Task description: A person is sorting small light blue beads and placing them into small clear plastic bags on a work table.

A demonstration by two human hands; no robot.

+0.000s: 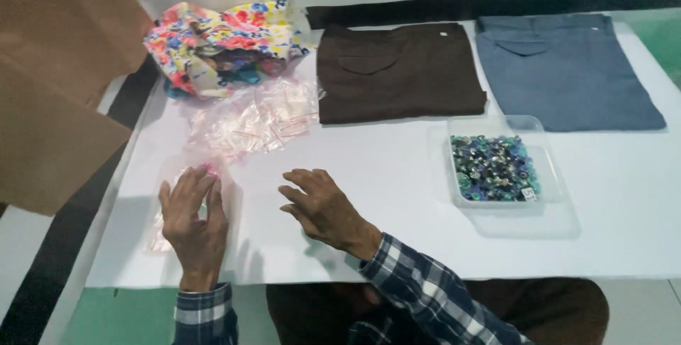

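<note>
My left hand (193,226) lies flat, fingers spread, on a small clear plastic bag (164,206) with a pink strip at its top, pressing it onto the white table (397,167). My right hand (320,208) hovers just to the right of it, fingers apart and curled, holding nothing. A loose pile of small clear zip bags (259,119) sits just beyond my hands. Both wrists wear blue plaid sleeves.
A clear plastic tray (550,174) of blue and green beads stands at the right. Folded brown trousers (397,72) and folded blue-grey trousers (567,68) lie at the back. Floral fabric (220,43) is bunched at the back left. A brown cardboard box (57,75) stands left.
</note>
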